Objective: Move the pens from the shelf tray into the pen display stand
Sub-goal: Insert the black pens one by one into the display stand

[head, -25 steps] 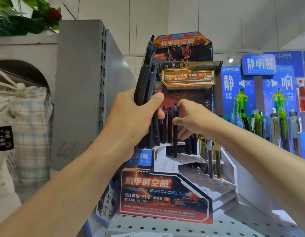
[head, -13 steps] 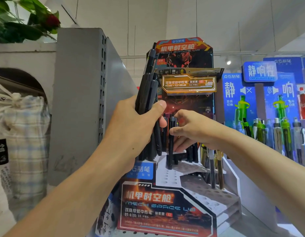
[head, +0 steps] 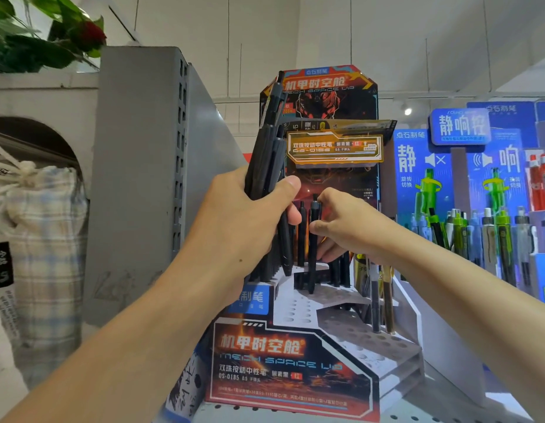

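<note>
The left hand (head: pixel 246 221) grasps a bundle of black pens (head: pixel 265 154), held upright with the thumb clamped across the barrels. At 3 o'clock from it, the right hand (head: pixel 347 227) pinches a single black pen (head: pixel 313 239) between thumb and fingers; the pen's tip sits at the upper tier of the pen display stand (head: pixel 350 340). Further black pens stand in the holes of that tier. At 3 o'clock of the stand, a blue display (head: pixel 448 166) carries green pens.

Both forearms bare to frame edge, no sleeves/jewellery visible.
</note>
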Tool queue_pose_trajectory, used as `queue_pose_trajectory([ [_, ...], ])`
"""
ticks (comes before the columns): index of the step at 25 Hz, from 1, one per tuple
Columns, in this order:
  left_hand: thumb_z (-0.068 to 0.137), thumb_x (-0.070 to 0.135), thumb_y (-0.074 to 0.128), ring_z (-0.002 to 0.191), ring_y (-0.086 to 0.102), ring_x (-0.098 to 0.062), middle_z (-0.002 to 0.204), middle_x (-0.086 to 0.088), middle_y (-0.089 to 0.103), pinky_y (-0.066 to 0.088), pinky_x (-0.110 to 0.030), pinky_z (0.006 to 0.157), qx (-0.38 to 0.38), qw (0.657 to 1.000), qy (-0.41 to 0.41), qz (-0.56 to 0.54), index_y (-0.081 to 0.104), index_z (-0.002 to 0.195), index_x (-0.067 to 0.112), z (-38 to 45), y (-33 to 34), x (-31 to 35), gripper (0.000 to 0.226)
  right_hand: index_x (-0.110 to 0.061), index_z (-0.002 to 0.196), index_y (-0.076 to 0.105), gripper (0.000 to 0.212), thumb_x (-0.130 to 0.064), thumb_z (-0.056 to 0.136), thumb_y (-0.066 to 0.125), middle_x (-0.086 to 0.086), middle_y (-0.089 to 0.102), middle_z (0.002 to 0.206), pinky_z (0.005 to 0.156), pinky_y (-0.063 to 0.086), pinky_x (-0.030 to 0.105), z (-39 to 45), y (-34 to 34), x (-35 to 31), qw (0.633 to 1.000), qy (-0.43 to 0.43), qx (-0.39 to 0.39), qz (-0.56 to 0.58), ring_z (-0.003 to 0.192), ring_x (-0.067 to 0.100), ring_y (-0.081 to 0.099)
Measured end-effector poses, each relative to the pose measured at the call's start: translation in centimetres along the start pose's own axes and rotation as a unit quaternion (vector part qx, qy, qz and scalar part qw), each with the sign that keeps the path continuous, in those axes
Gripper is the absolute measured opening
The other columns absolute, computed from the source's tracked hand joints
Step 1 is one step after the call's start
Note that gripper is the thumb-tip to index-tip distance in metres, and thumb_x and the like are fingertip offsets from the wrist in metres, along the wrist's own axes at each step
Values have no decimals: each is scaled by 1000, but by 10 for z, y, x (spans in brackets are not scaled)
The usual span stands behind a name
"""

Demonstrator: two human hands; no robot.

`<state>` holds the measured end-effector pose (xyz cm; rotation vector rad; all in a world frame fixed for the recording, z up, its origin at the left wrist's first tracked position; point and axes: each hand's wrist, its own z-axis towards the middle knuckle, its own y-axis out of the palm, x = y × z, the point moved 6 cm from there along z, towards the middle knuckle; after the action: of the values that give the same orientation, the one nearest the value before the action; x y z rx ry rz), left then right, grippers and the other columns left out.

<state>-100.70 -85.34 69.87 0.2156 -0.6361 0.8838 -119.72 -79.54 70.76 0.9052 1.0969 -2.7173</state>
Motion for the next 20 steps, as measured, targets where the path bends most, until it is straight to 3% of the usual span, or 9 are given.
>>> queue_pose_trajectory([
  [7,97,34,63,45,40,-12,72,-2,74,36,-25,44,0,1000,-5,8,68,86,22,0,9,7,17,-16,141,36,45,-9,101,57,21,69,94,66,65,44,6,-2,3,999,22,-2,-24,64,26,76],
  [11,97,32,63,45,38,-14,71,-2,73,35,-23,40,2,1000,-3,8,68,89,21,0,8,11,15,-13,139,38,42,-4,101,54,25,72,86,60,64,40,5,1,-1,998,28,-36,37,67,32,76],
  [16,97,29,64,44,37,-13,70,-4,73,35,-23,39,2,1000,-8,-2,68,89,17,2,12,15,15,-13,145,33,51,-5,101,55,25,75,85,73,64,48,-1,7,0,997,29,-74,23,72,34,77],
  [20,98,28,63,40,39,-8,68,-4,72,34,-20,38,-1,1000,-6,0,67,88,18,3,18,19,14,0,142,38,49,0,98,58,30,73,97,90,58,54,-5,14,2,989,65,-129,-32,86,38,76],
])
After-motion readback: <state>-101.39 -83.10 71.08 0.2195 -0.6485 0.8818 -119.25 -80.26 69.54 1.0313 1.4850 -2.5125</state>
